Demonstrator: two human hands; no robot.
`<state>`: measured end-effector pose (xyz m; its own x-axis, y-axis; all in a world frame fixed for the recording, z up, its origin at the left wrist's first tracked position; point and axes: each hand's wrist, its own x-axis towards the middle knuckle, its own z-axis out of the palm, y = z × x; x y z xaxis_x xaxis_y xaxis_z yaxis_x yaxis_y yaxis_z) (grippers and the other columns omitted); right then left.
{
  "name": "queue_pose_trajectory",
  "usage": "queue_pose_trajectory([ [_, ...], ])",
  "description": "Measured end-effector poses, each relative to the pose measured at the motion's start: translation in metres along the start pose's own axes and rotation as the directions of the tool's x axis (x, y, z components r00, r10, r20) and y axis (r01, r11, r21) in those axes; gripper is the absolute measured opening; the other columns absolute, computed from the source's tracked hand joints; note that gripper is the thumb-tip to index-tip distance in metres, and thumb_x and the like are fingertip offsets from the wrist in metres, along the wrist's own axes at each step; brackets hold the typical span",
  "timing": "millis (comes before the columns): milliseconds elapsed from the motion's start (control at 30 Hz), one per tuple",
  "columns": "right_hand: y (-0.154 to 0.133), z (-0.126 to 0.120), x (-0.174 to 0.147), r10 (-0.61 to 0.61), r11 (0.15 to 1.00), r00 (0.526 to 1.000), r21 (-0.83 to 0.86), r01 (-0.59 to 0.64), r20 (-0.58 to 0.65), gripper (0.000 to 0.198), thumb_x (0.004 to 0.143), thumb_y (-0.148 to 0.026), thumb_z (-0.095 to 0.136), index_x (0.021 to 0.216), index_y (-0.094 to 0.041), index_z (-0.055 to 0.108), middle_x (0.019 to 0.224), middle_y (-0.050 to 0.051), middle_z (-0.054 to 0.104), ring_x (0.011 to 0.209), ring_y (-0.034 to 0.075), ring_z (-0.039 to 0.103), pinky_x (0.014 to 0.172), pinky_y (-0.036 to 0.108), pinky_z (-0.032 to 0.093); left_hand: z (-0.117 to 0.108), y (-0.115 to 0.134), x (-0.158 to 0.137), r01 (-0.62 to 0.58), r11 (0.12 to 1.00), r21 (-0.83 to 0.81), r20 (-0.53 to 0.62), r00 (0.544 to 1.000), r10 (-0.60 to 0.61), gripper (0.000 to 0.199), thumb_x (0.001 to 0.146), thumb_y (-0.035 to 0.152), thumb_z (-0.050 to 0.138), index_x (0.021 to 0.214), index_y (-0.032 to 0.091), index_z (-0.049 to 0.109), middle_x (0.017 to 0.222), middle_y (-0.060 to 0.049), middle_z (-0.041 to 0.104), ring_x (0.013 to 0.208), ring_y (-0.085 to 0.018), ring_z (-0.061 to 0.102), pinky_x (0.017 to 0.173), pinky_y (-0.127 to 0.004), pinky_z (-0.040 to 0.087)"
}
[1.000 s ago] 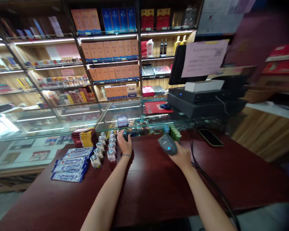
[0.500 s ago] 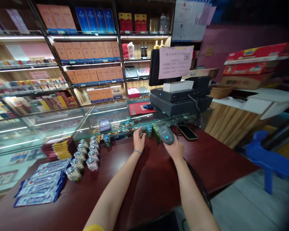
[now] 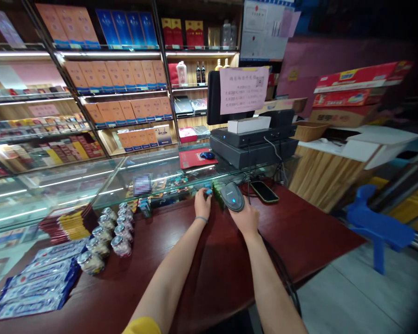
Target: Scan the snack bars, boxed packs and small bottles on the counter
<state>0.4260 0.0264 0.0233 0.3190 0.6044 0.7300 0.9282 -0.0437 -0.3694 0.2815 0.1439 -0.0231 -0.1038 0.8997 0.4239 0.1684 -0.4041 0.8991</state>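
My right hand (image 3: pixel 246 219) is wrapped round a dark grey barcode scanner (image 3: pixel 232 196) with a lit blue light; its cable runs down along my forearm. My left hand (image 3: pixel 202 204) is closed on a small blue pack (image 3: pixel 208 191), its thumb and fingers around it at the back of the dark red counter (image 3: pixel 202 269). Between the two hands stands a row of small green packs (image 3: pixel 217 191), partly hidden by the scanner. Another small blue-green pack (image 3: pixel 145 207) stands left of my left hand.
Lidded jars (image 3: pixel 121 246) stand in two rows at left, beside blue-and-white packets (image 3: pixel 38 283) and stacked maroon-yellow packs (image 3: pixel 75 225). A phone (image 3: pixel 264 191) lies right of the scanner. Behind are a glass case (image 3: pixel 111 174), a monitor (image 3: pixel 214 99) and a mouse (image 3: pixel 206 155). A blue stool (image 3: pixel 379 222) stands right.
My left hand has reached slightly right and closed on the small blue pack that stood beside the green ones. My right hand still holds the scanner. The whole view has shifted a little.
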Motion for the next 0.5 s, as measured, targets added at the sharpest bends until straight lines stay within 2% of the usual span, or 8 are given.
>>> queue_pose_trajectory([
  [133, -0.001, -0.001, 0.0, -0.013, 1.0, 1.0, -0.009, 0.013, -0.007, 0.03, 0.079, -0.043, 0.062, 0.096, -0.018, 0.065, 0.064, 0.007, 0.069, 0.053, 0.022, 0.062, 0.052, 0.028, 0.031, -0.006, 0.002, -0.004, 0.012, 1.0, 0.007, -0.016, 1.0, -0.012, 0.025, 0.077, 0.014, 0.07, 0.1, 0.019, 0.061, 0.096, -0.005, 0.056, 0.094, -0.02, 0.056, 0.097, -0.038, 0.044],
  [233, -0.004, -0.004, 0.0, -0.009, 1.0, 1.0, -0.001, 0.009, -0.015, 0.031, 0.079, -0.046, 0.061, 0.092, -0.018, 0.064, 0.063, 0.007, 0.068, 0.051, 0.02, 0.059, 0.052, 0.028, 0.029, -0.025, 0.006, -0.009, 0.062, 0.989, -0.133, -0.059, 0.996, -0.07, 0.029, 0.077, 0.021, 0.073, 0.104, 0.019, 0.061, 0.094, -0.004, 0.058, 0.09, -0.017, 0.058, 0.092, -0.033, 0.047],
  [333, -0.01, -0.006, -0.001, 0.007, 1.0, 1.0, 0.011, -0.007, -0.009, 0.032, 0.079, -0.048, 0.059, 0.09, -0.018, 0.063, 0.062, 0.007, 0.067, 0.051, 0.02, 0.059, 0.052, 0.027, 0.029, -0.059, 0.011, -0.016, 0.136, 0.922, -0.361, -0.055, 0.985, -0.166, 0.041, 0.076, 0.029, 0.076, 0.113, 0.02, 0.061, 0.096, -0.003, 0.062, 0.089, -0.015, 0.061, 0.086, -0.029, 0.049],
  [400, -0.015, -0.006, -0.004, -0.004, 1.0, 1.0, 0.025, 0.004, 0.0, 0.034, 0.079, -0.049, 0.059, 0.093, -0.018, 0.063, 0.061, 0.007, 0.067, 0.051, 0.021, 0.06, 0.052, 0.028, 0.03, -0.09, 0.015, -0.022, 0.223, 0.831, -0.51, 0.005, 0.967, -0.256, 0.049, 0.076, 0.033, 0.078, 0.12, 0.021, 0.06, 0.097, -0.003, 0.065, 0.085, -0.014, 0.063, 0.081, -0.028, 0.051],
  [500, -0.023, -0.001, -0.01, -0.057, 0.996, 0.998, 0.067, 0.056, 0.018, 0.038, 0.08, -0.049, 0.059, 0.1, -0.018, 0.062, 0.064, 0.006, 0.069, 0.054, 0.022, 0.063, 0.053, 0.027, 0.033, -0.139, 0.02, -0.033, 0.366, 0.666, -0.65, 0.118, 0.914, -0.388, 0.055, 0.076, 0.03, 0.079, 0.126, 0.024, 0.058, 0.101, -0.003, 0.067, 0.08, -0.012, 0.064, 0.079, -0.031, 0.055],
])
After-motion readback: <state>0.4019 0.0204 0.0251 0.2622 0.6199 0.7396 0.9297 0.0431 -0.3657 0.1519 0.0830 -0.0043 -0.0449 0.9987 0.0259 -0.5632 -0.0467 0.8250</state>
